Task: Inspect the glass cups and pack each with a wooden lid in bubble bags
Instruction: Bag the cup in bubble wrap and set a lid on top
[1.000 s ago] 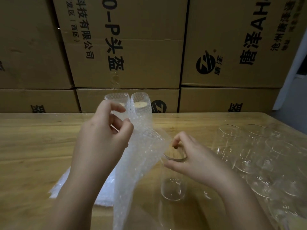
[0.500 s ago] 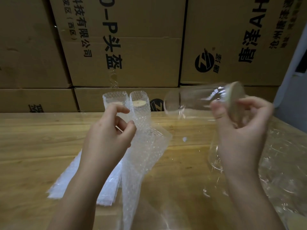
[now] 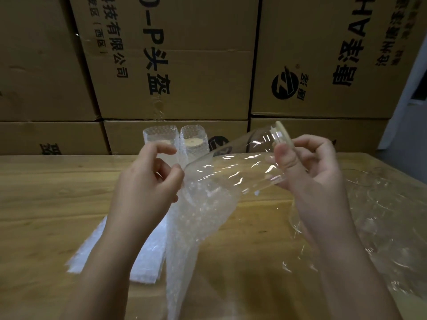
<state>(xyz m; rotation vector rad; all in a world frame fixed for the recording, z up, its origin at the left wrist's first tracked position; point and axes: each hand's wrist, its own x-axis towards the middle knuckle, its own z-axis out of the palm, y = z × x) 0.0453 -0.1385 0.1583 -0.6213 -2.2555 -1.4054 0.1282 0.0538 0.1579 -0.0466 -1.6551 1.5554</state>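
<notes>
My right hand (image 3: 309, 167) grips a clear glass cup (image 3: 233, 172) near its mouth, where a wooden lid (image 3: 284, 132) sits. The cup lies tilted, its base pointing down-left into the mouth of a bubble bag (image 3: 196, 218). My left hand (image 3: 147, 183) pinches the bag's upper edge and holds it up above the table. The rest of the bag hangs down toward the near edge. Two packed cups in bubble bags (image 3: 175, 144) stand at the back, wooden lids showing through.
A flat stack of bubble bags (image 3: 143, 257) lies on the wooden table (image 3: 46, 192) under my left arm. Several bare glass cups (image 3: 379, 218) crowd the right side. Stacked cardboard boxes (image 3: 184, 65) wall off the back.
My right hand lifted the lidded cup off the table, turned it on its side and brought its base left to the bag's mouth. My left hand kept holding the bag.
</notes>
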